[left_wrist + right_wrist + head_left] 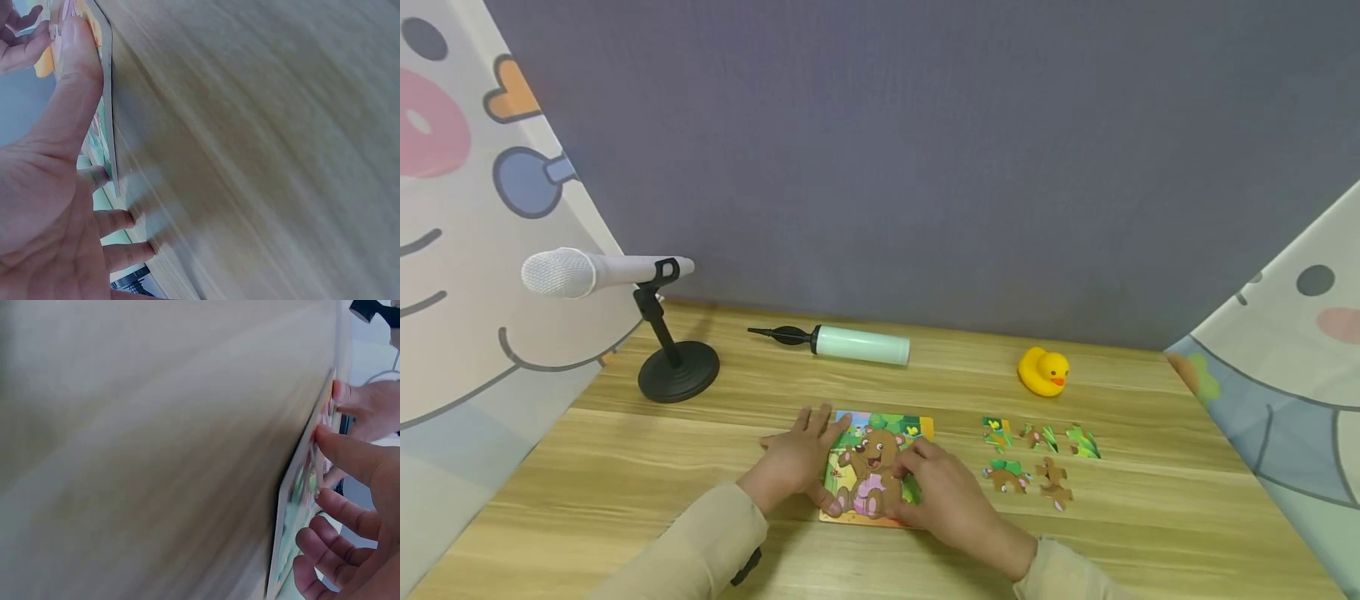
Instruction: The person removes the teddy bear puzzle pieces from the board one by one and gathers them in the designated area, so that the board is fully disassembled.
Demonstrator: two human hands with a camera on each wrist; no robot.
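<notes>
Wooden table [625,467], puzzle board [880,433] under both hands' fingers [820,421].

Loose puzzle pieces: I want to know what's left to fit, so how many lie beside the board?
5, all right of the puzzle board: three in a back row, two nearer. The hands may hide others.

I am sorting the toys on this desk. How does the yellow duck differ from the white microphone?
The duck is small, round and yellow; the microphone is long and white. The duck sits directly on the table, while the microphone lies level in a black stand. The duck is right of the hands, the microphone left. Neither is touched.
</notes>
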